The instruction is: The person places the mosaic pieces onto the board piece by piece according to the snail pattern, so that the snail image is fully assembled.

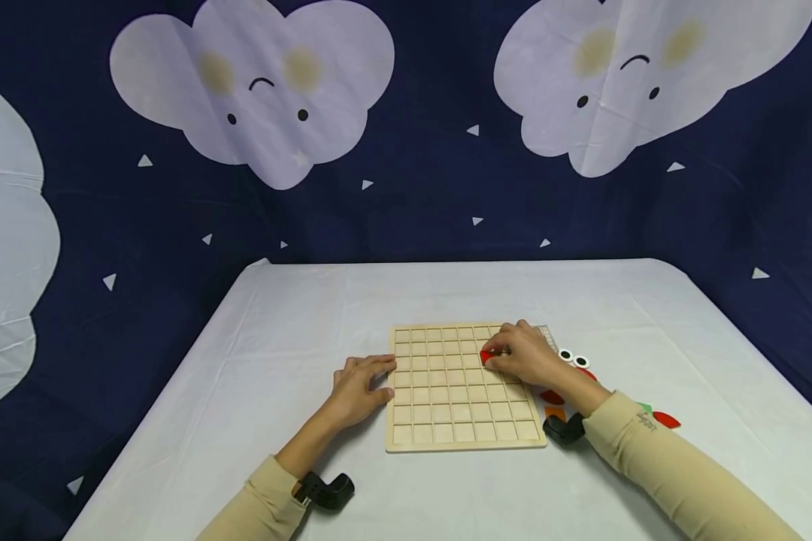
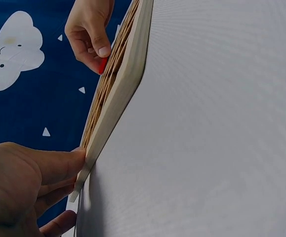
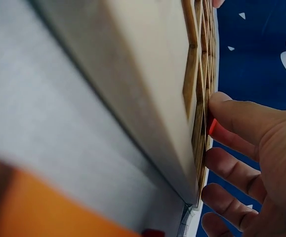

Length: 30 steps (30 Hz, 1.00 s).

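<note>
A pale wooden grid board (image 1: 463, 413) lies on the white table, divided by thin ridges into rows of square cells. My right hand (image 1: 524, 357) is over its upper right part, pinching a small red piece (image 1: 486, 358) between thumb and fingers. In the right wrist view the red piece (image 3: 212, 127) shows at the grid's ridges, mostly covered by the fingers. My left hand (image 1: 359, 387) rests at the board's left side, with extended fingers and thumb (image 2: 63, 165) touching its edge.
Right of the board, partly under the right forearm, lie two round eye pieces (image 1: 581, 362), red leaf-shaped pieces (image 1: 666, 420), an orange piece (image 1: 555, 412) and a bit of green (image 1: 645, 407). A dark blue cloth with clouds (image 1: 406, 218) hangs behind the table.
</note>
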### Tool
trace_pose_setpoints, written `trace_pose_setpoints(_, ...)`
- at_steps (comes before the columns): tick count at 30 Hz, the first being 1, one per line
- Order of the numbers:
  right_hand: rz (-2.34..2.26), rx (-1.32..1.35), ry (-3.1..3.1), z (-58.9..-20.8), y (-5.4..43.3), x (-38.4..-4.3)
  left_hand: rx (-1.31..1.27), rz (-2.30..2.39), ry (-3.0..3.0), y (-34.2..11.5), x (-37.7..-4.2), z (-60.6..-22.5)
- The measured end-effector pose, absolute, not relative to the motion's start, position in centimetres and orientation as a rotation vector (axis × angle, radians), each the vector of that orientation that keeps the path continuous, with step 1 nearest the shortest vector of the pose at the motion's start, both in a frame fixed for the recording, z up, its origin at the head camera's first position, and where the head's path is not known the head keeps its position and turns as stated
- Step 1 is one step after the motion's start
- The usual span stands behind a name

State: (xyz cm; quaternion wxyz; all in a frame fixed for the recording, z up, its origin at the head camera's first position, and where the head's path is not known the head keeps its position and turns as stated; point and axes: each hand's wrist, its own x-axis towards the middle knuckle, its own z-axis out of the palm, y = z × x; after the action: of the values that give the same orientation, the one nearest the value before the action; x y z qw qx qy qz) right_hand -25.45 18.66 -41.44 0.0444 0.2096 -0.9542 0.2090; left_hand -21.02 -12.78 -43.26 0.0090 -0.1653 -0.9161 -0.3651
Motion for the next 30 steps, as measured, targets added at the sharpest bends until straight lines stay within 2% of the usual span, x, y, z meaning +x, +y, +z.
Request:
trace_pose_setpoints(10,0.557,0.702,-2.896,-41.5,18.8,-25.4,-0.520,-1.152,-2.857,-12.8,-21.0,-43.2)
trace_pose_setpoints(18,0.722,0.617,-2.905,-40.3,19.2,-24.6,-0.533,-1.139,-2.858,-12.8,-21.1,-43.4)
trace_pose_setpoints(30,0.747,0.522,-2.896,-38.3,23.5,-22.0,-0.525,-1.147,-2.863,-12.8,-21.0,-43.4)
